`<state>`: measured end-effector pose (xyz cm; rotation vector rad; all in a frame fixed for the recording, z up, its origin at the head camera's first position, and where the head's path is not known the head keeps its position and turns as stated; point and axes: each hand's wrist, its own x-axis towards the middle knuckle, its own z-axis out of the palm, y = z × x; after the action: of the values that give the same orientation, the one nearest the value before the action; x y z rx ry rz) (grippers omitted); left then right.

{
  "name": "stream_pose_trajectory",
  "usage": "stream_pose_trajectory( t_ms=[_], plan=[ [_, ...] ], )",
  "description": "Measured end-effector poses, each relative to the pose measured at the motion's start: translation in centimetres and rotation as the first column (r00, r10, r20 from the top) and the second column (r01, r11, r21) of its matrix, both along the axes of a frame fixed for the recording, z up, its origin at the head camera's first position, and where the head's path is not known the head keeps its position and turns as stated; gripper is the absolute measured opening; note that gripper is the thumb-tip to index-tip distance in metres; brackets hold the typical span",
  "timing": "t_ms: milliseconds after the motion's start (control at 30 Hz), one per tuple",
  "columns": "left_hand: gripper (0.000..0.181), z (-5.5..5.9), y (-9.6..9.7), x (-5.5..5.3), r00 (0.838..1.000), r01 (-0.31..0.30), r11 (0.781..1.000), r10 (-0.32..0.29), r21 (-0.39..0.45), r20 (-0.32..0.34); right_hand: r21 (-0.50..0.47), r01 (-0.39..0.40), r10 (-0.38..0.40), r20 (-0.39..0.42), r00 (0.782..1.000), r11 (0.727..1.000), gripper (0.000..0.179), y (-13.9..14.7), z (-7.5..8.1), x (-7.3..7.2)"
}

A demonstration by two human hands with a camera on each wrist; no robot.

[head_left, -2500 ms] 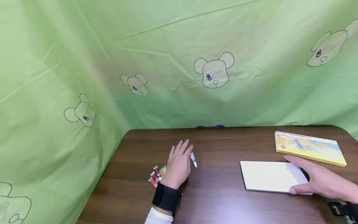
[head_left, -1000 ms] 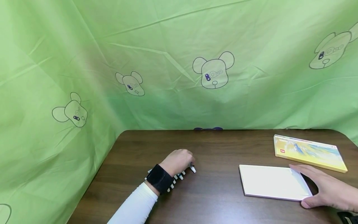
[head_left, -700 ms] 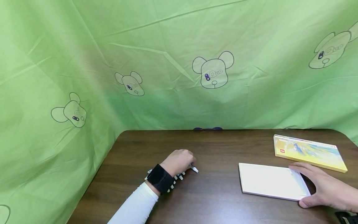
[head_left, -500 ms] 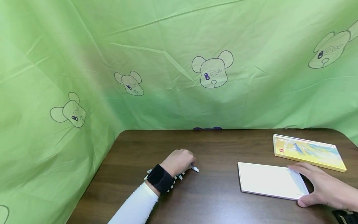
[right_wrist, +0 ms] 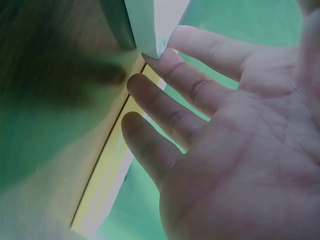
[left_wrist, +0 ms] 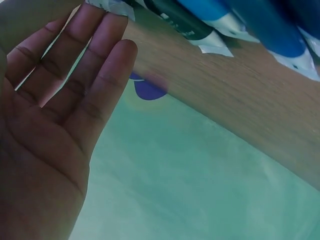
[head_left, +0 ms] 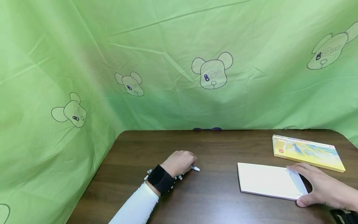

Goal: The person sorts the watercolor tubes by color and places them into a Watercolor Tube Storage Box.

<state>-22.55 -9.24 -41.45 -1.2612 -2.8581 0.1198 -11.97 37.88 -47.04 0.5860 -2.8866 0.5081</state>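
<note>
In the head view my left hand (head_left: pixel 180 163) bends over the table, its fingertips pinching a small paint tube with a white cap (head_left: pixel 195 168). The left wrist view shows a tube's crimped end (left_wrist: pixel 112 7) at these fingertips. Close beside are a dark green tube (left_wrist: pixel 177 19) and several blue tubes (left_wrist: pixel 270 30); from above, hand and wrist hide most of them. My right hand (head_left: pixel 318 189) holds a flat white box (head_left: pixel 271 180) by its right end, thumb at the near corner and fingers at the far one. Its other fingers are spread in the right wrist view.
A yellow illustrated box (head_left: pixel 307 153) lies behind the white box, near the back right of the brown wooden table (head_left: pixel 218 199). A green curtain with bear drawings (head_left: pixel 162 105) hangs behind and to the left.
My left hand, earlier stretched out over the tubes, has bent down onto one tube. That tube's cap has swung to the right. My right hand keeps its hold on the white box.
</note>
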Motion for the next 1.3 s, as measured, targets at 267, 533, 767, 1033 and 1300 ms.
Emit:
stream_pose_trajectory(
  t_ms=[267,533,767,1033,1300],
  plan=[
    [0.013,0.3,0.2,0.3,0.999,0.023,1.000,-0.024,-0.007,-0.024,-0.040,-0.054,0.051,-0.072,0.996,0.998,0.099,0.2,-0.5,0.2],
    [0.010,0.7,0.7,0.8,0.999,0.030,0.999,-0.030,-0.015,0.024,-0.028,-0.042,0.041,-0.051,0.998,0.999,0.098,0.3,-0.6,0.1],
    [0.007,1.0,1.5,1.4,0.997,0.032,0.999,-0.033,0.019,0.064,-0.047,-0.067,0.063,-0.088,0.994,0.997,0.098,0.5,-0.9,0.1],
    [0.005,0.8,2.8,2.1,0.995,0.055,0.996,-0.060,0.072,0.078,-0.062,-0.051,0.047,-0.055,0.997,0.997,0.096,-0.8,-0.5,0.3],
    [0.009,0.5,4.0,3.0,0.998,0.028,0.988,-0.036,0.152,0.051,-0.029,-0.035,0.035,0.014,0.999,0.999,0.098,-3.1,0.5,-0.1]
  ],
)
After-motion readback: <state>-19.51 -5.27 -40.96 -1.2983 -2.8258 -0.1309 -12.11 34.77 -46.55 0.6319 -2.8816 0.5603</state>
